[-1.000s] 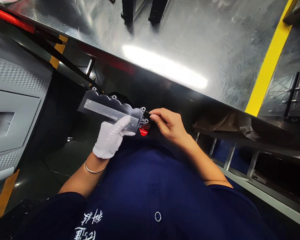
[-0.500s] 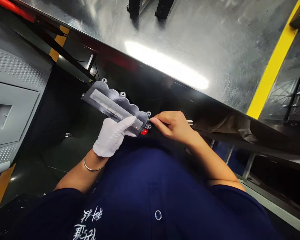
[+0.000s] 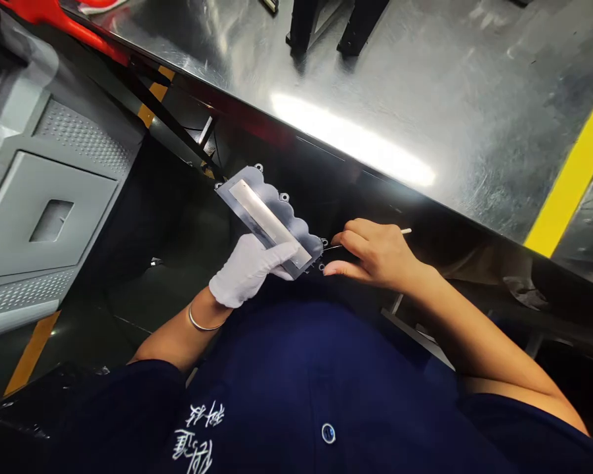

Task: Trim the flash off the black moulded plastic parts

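My left hand [image 3: 250,268], in a white glove, grips the lower right end of a grey metal housing [image 3: 300,230], thumb on top. The housing has one scalloped edge with small screw lugs and a flat pale strip along its face. My right hand [image 3: 375,253], bare, is just right of the housing's end. It holds a thin tool [image 3: 406,231] whose pale end sticks out behind the fingers. The tool's slim metal tip reaches the housing's right corner; whether it touches is unclear. My right thumb is stretched apart from the fingers, and the tool's middle is hidden.
A shiny metal table [image 3: 454,85] lies ahead, its front edge slanting down to the right. Black upright supports [image 3: 304,26] and yellow tape [image 3: 573,171] are on it. A grey plastic unit [image 3: 44,210] stands left, with a red object [image 3: 74,29] above it.
The housing and both hands appear farther right as the view shifts. My right thumb has moved away from the fingers, showing the tool's metal tip. The red piece below the housing no longer shows.
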Tool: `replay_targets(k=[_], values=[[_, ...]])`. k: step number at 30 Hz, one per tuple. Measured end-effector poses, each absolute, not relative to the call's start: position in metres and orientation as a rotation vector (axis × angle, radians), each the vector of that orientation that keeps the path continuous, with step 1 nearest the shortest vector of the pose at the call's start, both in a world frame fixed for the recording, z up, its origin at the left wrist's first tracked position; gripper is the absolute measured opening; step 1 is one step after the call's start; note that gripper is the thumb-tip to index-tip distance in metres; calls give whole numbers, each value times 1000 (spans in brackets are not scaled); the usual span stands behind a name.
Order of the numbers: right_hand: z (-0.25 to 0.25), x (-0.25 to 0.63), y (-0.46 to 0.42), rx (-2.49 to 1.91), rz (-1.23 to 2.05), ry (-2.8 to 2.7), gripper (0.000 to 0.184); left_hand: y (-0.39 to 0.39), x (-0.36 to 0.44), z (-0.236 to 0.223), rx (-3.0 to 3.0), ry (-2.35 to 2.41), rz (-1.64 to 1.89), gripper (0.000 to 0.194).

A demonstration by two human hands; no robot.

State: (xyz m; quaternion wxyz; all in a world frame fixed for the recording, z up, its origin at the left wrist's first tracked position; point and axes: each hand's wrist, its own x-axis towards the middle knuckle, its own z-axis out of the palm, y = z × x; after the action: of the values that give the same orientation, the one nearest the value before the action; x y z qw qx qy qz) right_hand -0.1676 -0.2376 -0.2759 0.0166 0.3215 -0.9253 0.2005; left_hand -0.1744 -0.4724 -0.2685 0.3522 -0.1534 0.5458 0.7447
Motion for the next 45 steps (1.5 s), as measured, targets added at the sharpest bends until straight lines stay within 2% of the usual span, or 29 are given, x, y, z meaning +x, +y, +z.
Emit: replay_targets(k=[3, 12, 17, 31, 34, 37, 42, 45], values=[[-278, -168, -238, 1041, 635, -2824, 63, -475, -176, -269, -404, 1411, 1873, 40], [-271, -175, -238, 1268, 511, -2808, 62, -472, -187, -267, -508, 1263, 1777, 17], [-269, -176, -239, 1392, 598, -2809, 60, -471, -187, -270, -527, 1215, 1742, 16], [-273, -173, -238, 1312, 647, -2718, 57, -469, -187, -268, -496, 1235, 1778, 14], [-265, -172, -233, 1343, 656, -2684, 54, -469, -186, -261, -458, 1276, 1895, 25], [-248, -192, -210, 1023, 656, -2828, 48, -468, -195, -249, -409, 1314, 1969, 37], [-213, -295, -138, -283, 329, -2951, 28, -444, -241, -230, 49, 1344, 1769, 38], [-200, -370, -100, -749, 207, -2940, 39, -405, -283, -224, 287, 1317, 1763, 46]])
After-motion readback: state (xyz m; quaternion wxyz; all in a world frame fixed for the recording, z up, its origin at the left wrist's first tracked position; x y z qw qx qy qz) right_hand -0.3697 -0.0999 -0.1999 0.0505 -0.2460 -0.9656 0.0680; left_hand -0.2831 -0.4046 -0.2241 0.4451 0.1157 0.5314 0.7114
